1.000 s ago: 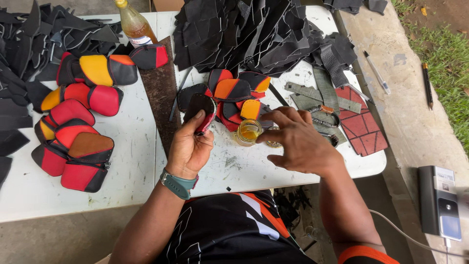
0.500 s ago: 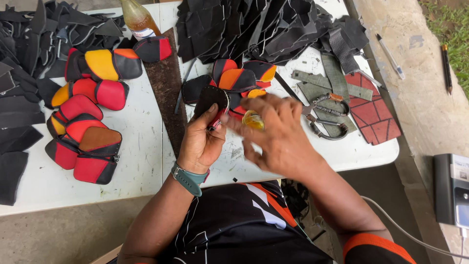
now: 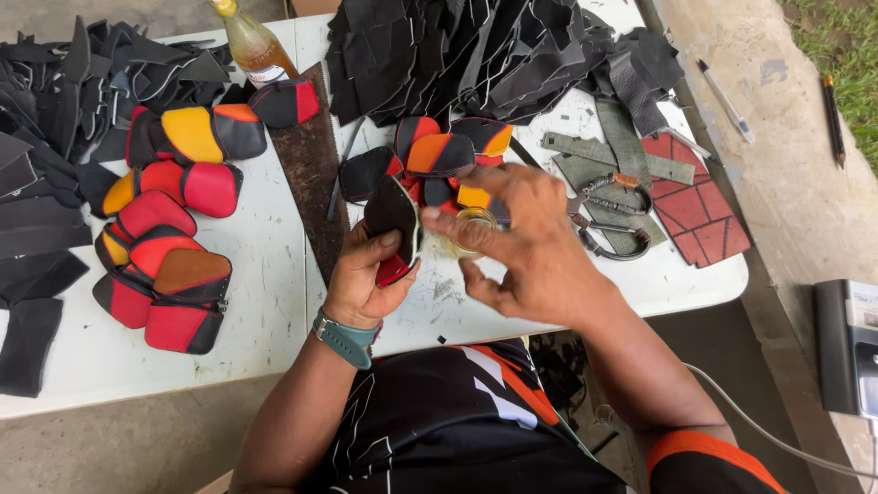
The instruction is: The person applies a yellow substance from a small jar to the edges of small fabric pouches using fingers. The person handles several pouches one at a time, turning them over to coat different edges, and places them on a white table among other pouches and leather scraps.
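Both hands meet over the middle of the white table (image 3: 274, 265), and what has changed in the last second is the right hand (image 3: 535, 252): it was resting lower and further right on the tabletop, and now it has lifted and swung left, its forefinger stretched toward the piece in the other hand. That hand is open, fingers spread, clasping nothing that I can see. Just under its fingers, nearly hidden, sits a small clear jar of yellowish stuff (image 3: 471, 224), which looks like glue, though I can't be sure. The left hand (image 3: 364, 274), with a teal watch (image 3: 347, 337) at the wrist, is closed around a black and red leather panel (image 3: 393, 229), held on edge just left of centre; its grip has hardly shifted. To my eye the finger is going from jar to panel, so this looks like dabbing an edge before joining.

Going by size, a big heap of black leather offcuts (image 3: 494, 50) fills the top centre, and another heap spreads along the left edge (image 3: 55, 119). Finished red, black and yellow pouches (image 3: 174, 247) are stacked at centre left. A dark brown leather strip (image 3: 311, 183) runs between the two tabletops. A dark red stitched panel (image 3: 695, 206) lies at right, beside scissors (image 3: 608, 215) on grey-green strips. An amber bottle (image 3: 251, 46) stands at the top. Two pens (image 3: 727, 101) lie on the concrete ledge at upper right.
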